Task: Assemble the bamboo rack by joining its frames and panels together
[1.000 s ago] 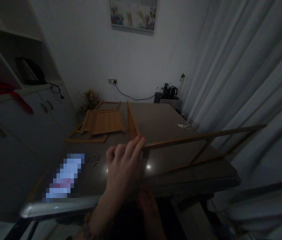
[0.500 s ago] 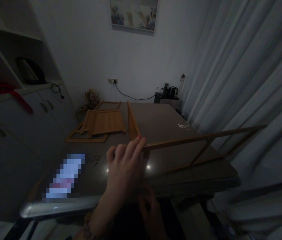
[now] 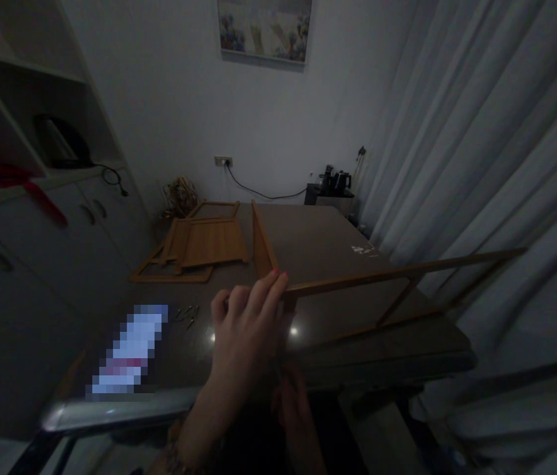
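My left hand (image 3: 246,333), fingers curled, grips the near corner of the wooden frame (image 3: 397,272). The frame stands on edge on the bench (image 3: 318,237) and runs rightward from my fingertips. My right hand (image 3: 294,412) sits lower, by the bench edge; it is too dim to tell its grip. What look like small screws (image 3: 186,313) lie just left of my left hand, with flat wooden panels (image 3: 209,243) beyond.

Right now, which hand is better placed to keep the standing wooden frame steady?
Left. The left hand grips the wooden frame at its near corner, where it stands on the table. The right hand is lower, in shadow by the table's near edge, and I cannot tell whether it touches the frame.
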